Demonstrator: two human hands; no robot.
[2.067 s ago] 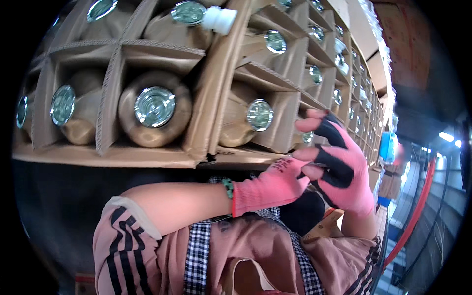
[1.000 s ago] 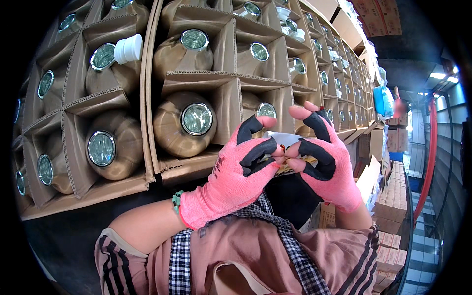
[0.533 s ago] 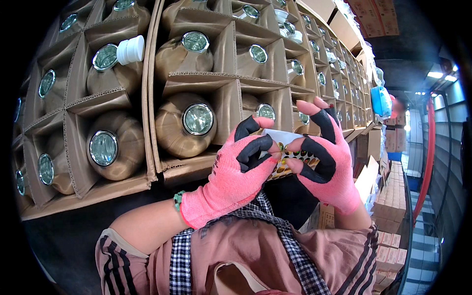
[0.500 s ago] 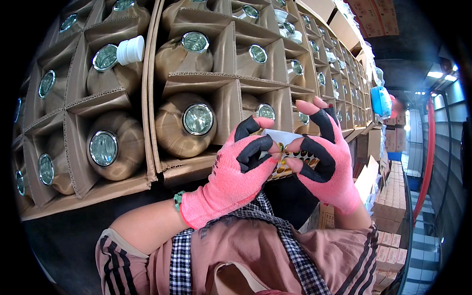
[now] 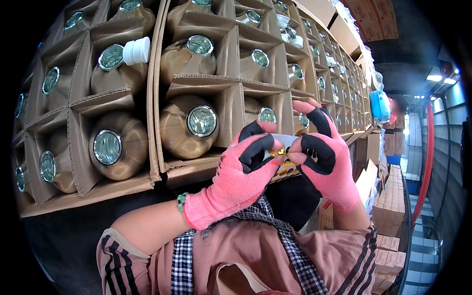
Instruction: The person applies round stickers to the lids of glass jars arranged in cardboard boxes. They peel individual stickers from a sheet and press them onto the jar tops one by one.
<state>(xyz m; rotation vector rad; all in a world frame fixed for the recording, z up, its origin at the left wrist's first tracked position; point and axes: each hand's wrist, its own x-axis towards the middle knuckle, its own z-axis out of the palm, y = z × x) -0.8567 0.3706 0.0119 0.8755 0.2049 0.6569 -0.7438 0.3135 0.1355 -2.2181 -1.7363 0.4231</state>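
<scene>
Stacked cardboard boxes (image 5: 162, 105) fill the wall ahead, their dividers holding brown bottles (image 5: 179, 130) with foil-sealed mouths; one carries a white cap (image 5: 136, 50). Further boxes line the aisle at right. Both gloved hands meet before them: left hand (image 5: 241, 179) and right hand (image 5: 327, 160) have fingers pinched on a small sticker sheet (image 5: 284, 156) between them.

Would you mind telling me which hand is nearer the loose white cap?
Left. The left hand sits below and right of the white cap; the right hand is farther right.
</scene>
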